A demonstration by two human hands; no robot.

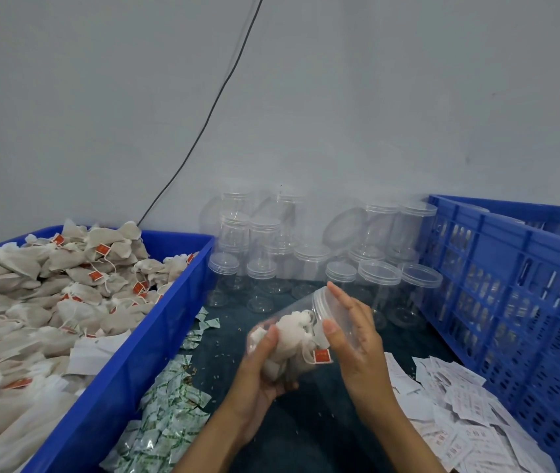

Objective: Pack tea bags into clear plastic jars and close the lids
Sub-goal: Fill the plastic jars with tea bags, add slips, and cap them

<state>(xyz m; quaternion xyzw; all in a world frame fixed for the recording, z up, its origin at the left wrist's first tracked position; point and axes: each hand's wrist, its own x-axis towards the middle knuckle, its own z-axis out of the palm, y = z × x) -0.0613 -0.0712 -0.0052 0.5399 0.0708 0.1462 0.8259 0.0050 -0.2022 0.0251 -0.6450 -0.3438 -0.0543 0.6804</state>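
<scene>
The left hand (265,360) grips a clear jar (300,331) from below, its fingers curled round the base end, thumb on the side. The jar lies tilted, its lid (331,307) end pointing up and away toward the right hand (353,331). That hand has its fingers fairly straight and lies against the lid, thumb pressed on the near edge of the rim; whether it is turning the lid cannot be told. Inside the jar sit several tea bags (292,339), one red tag (322,356) showing against the wall.

Just beyond the hands stands a cluster of empty jars (306,257) with lids on, some stacked. To the left of the left hand is a blue bin (155,322) heaped with loose tea bags (50,288). Between that bin and the hands, small green and white packets (169,414) lie scattered on the dark tabletop (309,421). To the right of the right hand lie white paper slips (459,404), and beyond them a blue slotted crate (517,302).
</scene>
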